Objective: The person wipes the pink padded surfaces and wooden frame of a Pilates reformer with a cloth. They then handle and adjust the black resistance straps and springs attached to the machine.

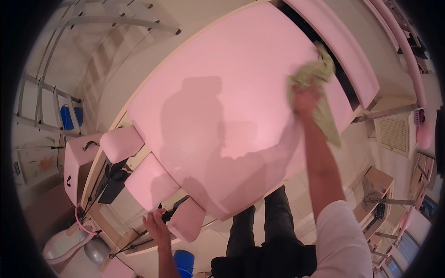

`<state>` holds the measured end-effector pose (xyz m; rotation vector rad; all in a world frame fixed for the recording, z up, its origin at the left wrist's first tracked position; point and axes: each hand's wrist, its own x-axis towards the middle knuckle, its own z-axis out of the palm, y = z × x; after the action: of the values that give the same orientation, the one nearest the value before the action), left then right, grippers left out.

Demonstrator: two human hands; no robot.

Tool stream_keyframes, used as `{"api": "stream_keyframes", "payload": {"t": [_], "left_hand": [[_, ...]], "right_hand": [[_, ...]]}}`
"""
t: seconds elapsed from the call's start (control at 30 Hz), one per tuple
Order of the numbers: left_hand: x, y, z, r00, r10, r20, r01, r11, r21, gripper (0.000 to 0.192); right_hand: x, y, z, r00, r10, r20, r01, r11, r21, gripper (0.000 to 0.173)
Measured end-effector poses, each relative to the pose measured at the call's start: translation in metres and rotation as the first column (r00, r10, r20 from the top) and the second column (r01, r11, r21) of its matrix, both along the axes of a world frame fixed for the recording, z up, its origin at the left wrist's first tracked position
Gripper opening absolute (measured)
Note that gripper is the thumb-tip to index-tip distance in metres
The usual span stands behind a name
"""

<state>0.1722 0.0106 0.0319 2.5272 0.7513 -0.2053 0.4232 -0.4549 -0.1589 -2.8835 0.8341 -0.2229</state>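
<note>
A large pink padded exercise bench, a Pilates reformer with its carriage (243,80), fills the middle of the view. My right hand (306,95) presses a crumpled yellow-green cloth (325,111) onto the carriage near its far right end. The cloth drapes past the hand on both sides. My left hand (158,222) is empty with fingers apart, close to the pink shoulder rest (187,219) at the lower left. Two more padded blocks, a middle headrest (153,180) and another shoulder rest (121,143), stand along the same end.
A blue bucket (183,262) stands on the floor near my left arm. Metal ladder frames (104,21) fill the upper left. A pink box (81,149) with black handles and a silver ball (98,250) are at the left. A wooden shelf unit (379,180) is at the right.
</note>
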Motion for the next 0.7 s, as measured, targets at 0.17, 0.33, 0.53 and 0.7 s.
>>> {"api": "stream_keyframes", "payload": {"t": [0.17,0.33,0.53,0.7], "left_hand": [[-0.041,-0.009,-0.002,0.997,0.075,0.015,-0.074,0.995,-0.062,0.033],[-0.042,-0.016,0.005,0.948,0.247,0.2,-0.211,0.96,-0.183,0.015],[-0.097,-0.005,0.026,0.953,0.298,0.051,-0.301,0.952,0.051,0.016],[-0.191,-0.018,0.036,0.886,0.455,-0.088,-0.431,0.879,0.205,0.011]], "right_hand": [[-0.042,0.228,0.001,0.712,0.687,0.147,-0.7,0.71,0.072,0.065],[-0.217,0.313,0.034,0.138,0.987,0.086,-0.913,0.093,0.398,0.063],[-0.267,0.191,0.017,-0.147,0.974,0.173,-0.835,-0.216,0.507,0.067],[-0.178,0.014,0.044,-0.53,0.814,-0.235,-0.819,-0.42,0.392,0.074]]}}
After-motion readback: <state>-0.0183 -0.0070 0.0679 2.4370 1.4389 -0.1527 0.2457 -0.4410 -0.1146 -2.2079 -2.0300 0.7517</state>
